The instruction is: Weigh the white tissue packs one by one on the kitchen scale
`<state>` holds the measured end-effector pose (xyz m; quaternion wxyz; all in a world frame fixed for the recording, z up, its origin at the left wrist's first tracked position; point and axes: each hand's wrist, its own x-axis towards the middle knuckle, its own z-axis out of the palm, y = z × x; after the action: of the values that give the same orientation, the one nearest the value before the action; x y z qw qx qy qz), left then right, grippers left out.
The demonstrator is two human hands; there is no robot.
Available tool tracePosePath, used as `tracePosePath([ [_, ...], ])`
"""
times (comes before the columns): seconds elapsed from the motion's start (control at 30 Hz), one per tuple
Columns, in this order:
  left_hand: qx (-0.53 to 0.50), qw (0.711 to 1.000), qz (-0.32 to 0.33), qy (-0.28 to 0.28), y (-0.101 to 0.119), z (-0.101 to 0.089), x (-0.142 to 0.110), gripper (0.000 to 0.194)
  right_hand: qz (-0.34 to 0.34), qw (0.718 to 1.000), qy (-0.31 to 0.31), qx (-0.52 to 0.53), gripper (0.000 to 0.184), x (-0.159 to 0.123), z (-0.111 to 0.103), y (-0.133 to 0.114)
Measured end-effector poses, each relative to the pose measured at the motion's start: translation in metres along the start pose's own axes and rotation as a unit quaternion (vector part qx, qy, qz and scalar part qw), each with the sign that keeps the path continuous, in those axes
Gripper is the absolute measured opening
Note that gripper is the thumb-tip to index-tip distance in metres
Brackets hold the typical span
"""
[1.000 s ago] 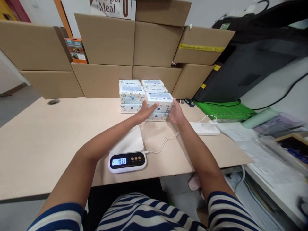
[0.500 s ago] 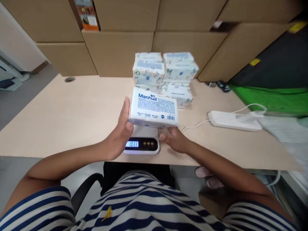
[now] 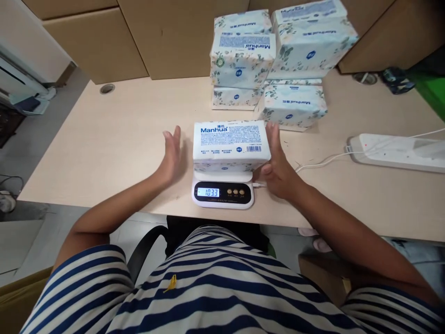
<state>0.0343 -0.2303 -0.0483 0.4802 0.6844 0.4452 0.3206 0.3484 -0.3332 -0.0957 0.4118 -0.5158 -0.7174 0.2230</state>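
A white and blue "Manhua" tissue pack (image 3: 231,144) rests on a white digital kitchen scale (image 3: 222,200), covering most of its plate. The lit display reads 103.3 with a small dash in front. To the left of the pack, my left hand (image 3: 171,155) stands apart from it, fingers raised and holding nothing. My right hand (image 3: 278,167) is at the pack's right side, fingers stretched out along it; whether they still touch its edge I cannot tell.
Several more tissue packs (image 3: 243,60) are stacked behind the scale. A white power strip (image 3: 399,153) with cables lies at the right. Cardboard boxes (image 3: 184,37) line the back of the desk (image 3: 114,144). A cable runs from the scale's right side.
The tissue pack has come down onto the scale. My left hand has let go and moved off to the left; my right hand has opened beside the pack. The view has shifted.
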Motion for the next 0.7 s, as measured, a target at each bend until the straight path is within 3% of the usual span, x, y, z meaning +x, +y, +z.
tracePosePath([
  [0.07, 0.012, 0.999, -0.026, 0.038, -0.013, -0.012, 0.024, 0.113, -0.014, 1.0, 0.018, -0.008, 0.116, 0.001, -0.007, 0.009],
  [0.17, 0.051, 0.997, -0.011, 0.06, -0.028, -0.024, 0.044, 0.108, -0.004, 1.0, 0.03, -0.008, 0.112, 0.001, -0.015, 0.019],
  [0.3, 0.051, 0.997, 0.005, 0.054, -0.037, -0.029, 0.043, 0.102, 0.026, 0.999, 0.029, -0.003, 0.114, 0.001, -0.019, 0.026],
  [0.7, 0.089, 0.995, 0.013, 0.049, -0.04, -0.03, 0.045, 0.115, 0.03, 0.999, 0.029, -0.031, 0.105, -0.006, -0.021, 0.023],
])
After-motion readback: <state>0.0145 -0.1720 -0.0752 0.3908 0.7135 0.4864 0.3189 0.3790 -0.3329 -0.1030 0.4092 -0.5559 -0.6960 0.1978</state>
